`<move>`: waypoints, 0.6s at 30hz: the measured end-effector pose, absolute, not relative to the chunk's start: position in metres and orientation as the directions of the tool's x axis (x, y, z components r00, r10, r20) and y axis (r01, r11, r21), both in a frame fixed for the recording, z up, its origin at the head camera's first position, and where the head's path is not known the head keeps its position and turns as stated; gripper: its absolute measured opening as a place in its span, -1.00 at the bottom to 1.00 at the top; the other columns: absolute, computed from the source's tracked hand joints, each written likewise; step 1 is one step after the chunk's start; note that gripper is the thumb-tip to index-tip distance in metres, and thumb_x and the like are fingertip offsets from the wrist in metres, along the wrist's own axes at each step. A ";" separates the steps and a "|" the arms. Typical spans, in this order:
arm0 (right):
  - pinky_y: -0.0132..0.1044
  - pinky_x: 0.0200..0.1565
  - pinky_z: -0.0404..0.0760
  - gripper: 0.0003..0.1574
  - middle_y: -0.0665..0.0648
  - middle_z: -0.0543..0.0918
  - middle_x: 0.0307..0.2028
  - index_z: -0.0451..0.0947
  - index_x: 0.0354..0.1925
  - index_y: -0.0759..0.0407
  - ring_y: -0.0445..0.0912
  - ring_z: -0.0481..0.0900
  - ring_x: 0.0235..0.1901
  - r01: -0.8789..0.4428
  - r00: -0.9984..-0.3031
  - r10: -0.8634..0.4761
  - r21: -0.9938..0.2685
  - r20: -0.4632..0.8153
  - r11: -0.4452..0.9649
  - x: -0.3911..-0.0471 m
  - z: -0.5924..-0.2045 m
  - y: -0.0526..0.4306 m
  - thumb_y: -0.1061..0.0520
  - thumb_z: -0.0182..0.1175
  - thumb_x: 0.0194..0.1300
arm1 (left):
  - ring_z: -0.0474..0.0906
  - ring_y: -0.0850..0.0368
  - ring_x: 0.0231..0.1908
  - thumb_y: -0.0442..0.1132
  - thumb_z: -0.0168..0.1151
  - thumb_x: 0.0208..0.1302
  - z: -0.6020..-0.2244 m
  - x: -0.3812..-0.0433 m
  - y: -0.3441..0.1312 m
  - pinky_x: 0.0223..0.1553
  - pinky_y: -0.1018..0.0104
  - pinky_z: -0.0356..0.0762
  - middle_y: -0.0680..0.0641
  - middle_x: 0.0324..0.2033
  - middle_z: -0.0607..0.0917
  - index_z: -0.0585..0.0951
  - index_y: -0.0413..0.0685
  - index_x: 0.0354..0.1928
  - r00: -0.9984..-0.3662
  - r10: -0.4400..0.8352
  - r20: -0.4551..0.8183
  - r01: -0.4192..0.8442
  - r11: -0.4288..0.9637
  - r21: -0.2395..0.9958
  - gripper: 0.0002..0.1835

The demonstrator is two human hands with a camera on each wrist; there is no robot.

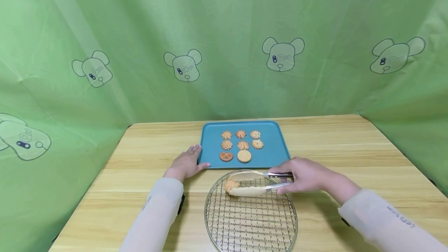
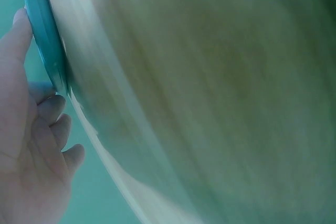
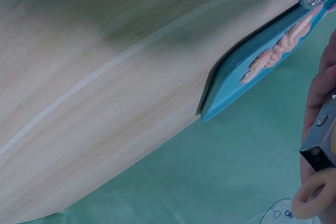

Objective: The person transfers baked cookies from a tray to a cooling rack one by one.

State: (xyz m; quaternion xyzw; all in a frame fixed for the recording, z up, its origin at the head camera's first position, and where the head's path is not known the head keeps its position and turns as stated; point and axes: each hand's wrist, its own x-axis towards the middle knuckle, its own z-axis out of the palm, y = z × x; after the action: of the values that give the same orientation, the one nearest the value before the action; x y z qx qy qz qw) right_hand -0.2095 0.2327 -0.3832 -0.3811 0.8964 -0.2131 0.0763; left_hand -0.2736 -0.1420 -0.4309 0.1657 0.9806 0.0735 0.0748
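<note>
My right hand (image 1: 304, 174) grips a pair of tongs (image 1: 276, 175) with metal arms and pale tips; its ring (image 3: 315, 192) shows in the right wrist view. Between the tips is a small ridged cookie (image 1: 231, 186), low over the far left part of a round wire cooling rack (image 1: 259, 221). At the near left corner of a blue tray (image 1: 210, 143) rests my left hand (image 1: 187, 162), thumb along the front edge and fingers by the left side. In the left wrist view the left hand's fingers (image 2: 52, 108) bend loosely beside the tray's rim.
Several cookies stand in rows on the tray, among them a pretzel-shaped one (image 1: 226, 156) and a round flat one (image 1: 244, 156). The rack lies just in front of the tray on a wooden table (image 1: 115, 205). A green curtain (image 1: 224, 88) hangs behind and at both sides.
</note>
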 end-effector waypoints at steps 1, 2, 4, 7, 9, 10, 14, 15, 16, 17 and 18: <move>-0.42 -0.58 0.45 -0.17 -0.24 0.45 -0.57 0.56 0.12 0.22 -0.34 0.33 -0.65 -0.653 -0.695 -0.719 -0.442 0.026 0.615 -0.209 -0.383 0.231 -0.27 0.39 0.02 | -0.08 -0.11 0.42 0.31 -0.08 0.33 -0.431 -0.274 -0.142 0.39 0.01 -0.07 -0.16 0.44 0.04 0.05 -0.21 0.46 -0.934 0.336 -0.121 0.314 0.934 0.169 -0.09; -0.42 -0.58 0.44 -0.17 -0.24 0.45 -0.58 0.57 0.11 0.21 -0.35 0.33 -0.64 -0.656 -0.690 -0.723 -0.444 0.027 0.610 -0.208 -0.383 0.230 -0.28 0.39 0.01 | -0.08 -0.11 0.42 0.31 -0.08 0.32 -0.431 -0.274 -0.142 0.39 0.01 -0.07 -0.16 0.44 0.04 0.05 -0.21 0.46 -0.934 0.336 -0.120 0.315 0.934 0.169 -0.09; -0.43 -0.60 0.43 -0.18 -0.24 0.44 -0.59 0.58 0.10 0.20 -0.35 0.33 -0.65 -0.662 -0.680 -0.733 -0.452 0.029 0.597 -0.206 -0.384 0.226 -0.27 0.40 0.00 | -0.08 -0.10 0.42 0.31 -0.08 0.33 -0.430 -0.274 -0.142 0.39 0.01 -0.07 -0.16 0.44 0.04 0.04 -0.21 0.46 -0.934 0.335 -0.123 0.314 0.935 0.167 -0.09; -0.44 -0.60 0.42 -0.19 -0.25 0.44 -0.59 0.58 0.10 0.19 -0.37 0.32 -0.65 -0.673 -0.666 -0.745 -0.453 0.027 0.585 -0.204 -0.385 0.222 -0.27 0.40 0.00 | -0.08 -0.11 0.42 0.30 -0.07 0.33 -0.429 -0.274 -0.142 0.39 0.01 -0.07 -0.17 0.44 0.04 0.04 -0.22 0.46 -0.934 0.336 -0.125 0.313 0.934 0.170 -0.09; -0.45 -0.60 0.42 -0.20 -0.26 0.44 -0.59 0.59 0.10 0.17 -0.37 0.31 -0.65 -0.688 -0.650 -0.759 -0.449 0.031 0.570 -0.202 -0.386 0.219 -0.27 0.40 0.01 | -0.08 -0.11 0.42 0.30 -0.07 0.33 -0.429 -0.274 -0.142 0.39 0.02 -0.07 -0.17 0.44 0.04 0.04 -0.22 0.46 -0.933 0.336 -0.128 0.313 0.934 0.172 -0.09; -0.45 -0.60 0.42 -0.21 -0.27 0.44 -0.59 0.59 0.10 0.15 -0.38 0.31 -0.65 -0.696 -0.641 -0.767 -0.447 0.033 0.562 -0.202 -0.387 0.217 -0.26 0.40 0.01 | -0.08 -0.11 0.42 0.30 -0.07 0.33 -0.429 -0.274 -0.142 0.39 0.02 -0.07 -0.17 0.44 0.04 0.05 -0.22 0.46 -0.933 0.337 -0.126 0.314 0.934 0.173 -0.09; -0.47 -0.59 0.41 -0.25 -0.29 0.44 -0.56 0.59 0.11 0.10 -0.39 0.30 -0.64 -0.724 -0.608 -0.793 -0.439 0.044 0.532 -0.199 -0.387 0.211 -0.25 0.40 0.02 | -0.07 -0.11 0.42 0.31 -0.08 0.33 -0.430 -0.274 -0.142 0.39 0.02 -0.08 -0.16 0.44 0.04 0.05 -0.22 0.46 -0.932 0.339 -0.124 0.318 0.934 0.166 -0.09; -0.47 -0.60 0.41 -0.25 -0.29 0.44 -0.56 0.59 0.11 0.09 -0.39 0.30 -0.64 -0.724 -0.604 -0.796 -0.445 0.041 0.527 -0.198 -0.387 0.210 -0.25 0.40 0.02 | -0.07 -0.10 0.42 0.31 -0.08 0.33 -0.430 -0.274 -0.142 0.39 0.03 -0.08 -0.17 0.44 0.04 0.05 -0.22 0.46 -0.932 0.340 -0.125 0.318 0.933 0.166 -0.09; -0.47 -0.60 0.41 -0.25 -0.30 0.45 -0.55 0.59 0.12 0.08 -0.39 0.31 -0.63 -0.722 -0.601 -0.798 -0.450 0.035 0.525 -0.197 -0.388 0.209 -0.25 0.40 0.02 | -0.07 -0.11 0.42 0.30 -0.08 0.33 -0.430 -0.273 -0.142 0.39 0.02 -0.07 -0.17 0.44 0.04 0.05 -0.23 0.46 -0.932 0.341 -0.122 0.319 0.933 0.167 -0.10; -0.47 -0.59 0.41 -0.25 -0.30 0.45 -0.55 0.59 0.12 0.08 -0.39 0.31 -0.63 -0.723 -0.598 -0.800 -0.453 0.032 0.522 -0.197 -0.388 0.207 -0.25 0.40 0.02 | -0.07 -0.11 0.42 0.30 -0.07 0.33 -0.429 -0.273 -0.142 0.39 0.02 -0.07 -0.17 0.44 0.05 0.06 -0.23 0.46 -0.932 0.341 -0.121 0.320 0.933 0.168 -0.10; -0.48 -0.59 0.42 -0.25 -0.30 0.45 -0.55 0.59 0.12 0.08 -0.39 0.32 -0.63 -0.721 -0.596 -0.803 -0.458 0.028 0.519 -0.196 -0.388 0.206 -0.25 0.40 0.02 | -0.06 -0.11 0.42 0.29 -0.07 0.33 -0.429 -0.273 -0.142 0.39 0.02 -0.06 -0.17 0.44 0.05 0.06 -0.23 0.45 -0.932 0.342 -0.120 0.320 0.932 0.170 -0.10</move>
State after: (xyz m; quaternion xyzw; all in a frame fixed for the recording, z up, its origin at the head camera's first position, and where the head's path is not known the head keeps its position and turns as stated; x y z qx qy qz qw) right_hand -0.1959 0.2062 -0.3880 -0.4396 0.8666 -0.2169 0.0937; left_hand -0.2733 -0.1420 -0.4295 0.1689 0.9801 0.0738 0.0741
